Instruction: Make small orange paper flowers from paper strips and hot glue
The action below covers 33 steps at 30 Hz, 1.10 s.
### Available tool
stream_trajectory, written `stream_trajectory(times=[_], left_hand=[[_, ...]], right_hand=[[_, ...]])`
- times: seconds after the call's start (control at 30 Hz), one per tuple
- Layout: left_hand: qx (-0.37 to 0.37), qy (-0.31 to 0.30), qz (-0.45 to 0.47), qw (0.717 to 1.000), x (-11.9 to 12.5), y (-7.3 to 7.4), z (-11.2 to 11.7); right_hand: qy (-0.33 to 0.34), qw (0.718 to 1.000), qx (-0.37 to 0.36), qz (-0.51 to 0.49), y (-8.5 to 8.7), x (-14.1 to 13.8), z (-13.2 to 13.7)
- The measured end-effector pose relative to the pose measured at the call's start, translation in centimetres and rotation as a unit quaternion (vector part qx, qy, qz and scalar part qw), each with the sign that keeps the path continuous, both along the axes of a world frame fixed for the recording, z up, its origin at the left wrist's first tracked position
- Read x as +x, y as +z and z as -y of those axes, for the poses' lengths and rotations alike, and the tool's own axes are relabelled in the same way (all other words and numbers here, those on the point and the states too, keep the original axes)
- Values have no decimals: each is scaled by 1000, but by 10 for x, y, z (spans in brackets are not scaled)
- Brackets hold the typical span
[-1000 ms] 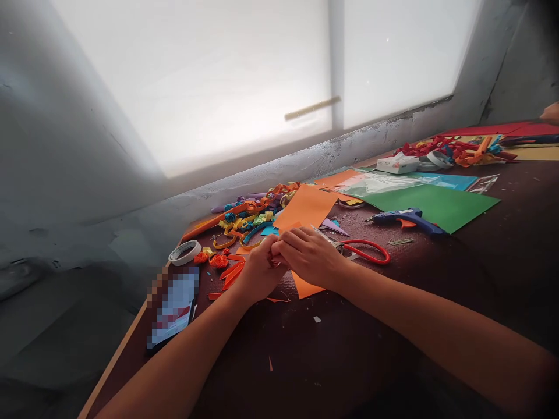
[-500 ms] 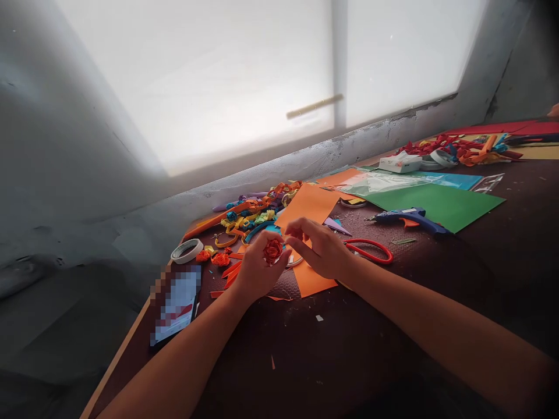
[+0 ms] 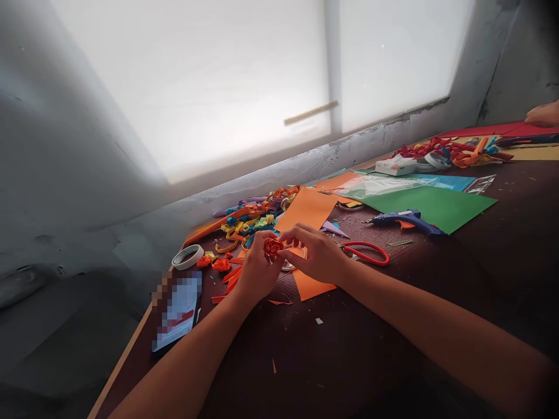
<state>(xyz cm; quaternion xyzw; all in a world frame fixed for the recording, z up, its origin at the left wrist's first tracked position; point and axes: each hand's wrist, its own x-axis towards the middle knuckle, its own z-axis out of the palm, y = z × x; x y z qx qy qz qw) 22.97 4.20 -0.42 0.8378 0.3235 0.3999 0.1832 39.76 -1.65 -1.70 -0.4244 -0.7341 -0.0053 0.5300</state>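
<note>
A small orange-red paper rose point(image 3: 273, 247) is held between my two hands, above the dark table. My left hand point(image 3: 258, 269) is closed around its left side, thumb in front. From the right, the thumb and fingers of my right hand point(image 3: 315, 251) pinch the flower's edge. Under the hands lie an orange paper sheet point(image 3: 309, 210) and a roll of tape, partly hidden by my fingers. Left of my left hand are orange paper flowers point(image 3: 220, 264) and cut orange strips point(image 3: 231, 279). Red-handled scissors point(image 3: 371, 254) lie just beyond my right wrist.
A blue glue gun point(image 3: 408, 220) rests by a green sheet point(image 3: 454, 205). A tape roll point(image 3: 187, 257) and a phone point(image 3: 180, 311) lie at left. Coloured paper chains point(image 3: 257, 212) pile up by the wall. Another person's hand point(image 3: 544, 114) shows at far right, over red paper.
My right hand has moved in to the paper rose, its fingertips now on the edge. The view has shifted slightly, and more of the other person's hand shows at far right.
</note>
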Motion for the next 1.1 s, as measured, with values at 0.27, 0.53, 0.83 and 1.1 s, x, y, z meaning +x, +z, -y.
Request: stream_trajectory(times=[0.27,0.53,0.83,1.1], left_hand=[[-2,-15,-47,999,0,1,1],[30,3,-107,994,2,-1,-1],[16,-30,-107,994,3,-4,-1],[-4,-54,-82,995,2,-4,-1]], right_hand=[[2,999,37,37,-2,-3,-2],[-51,993,7,103,-2,-7,-4],[-82,981,15,178,-6,-9,-7],[-81,978,62,183,-7,-7,-9]])
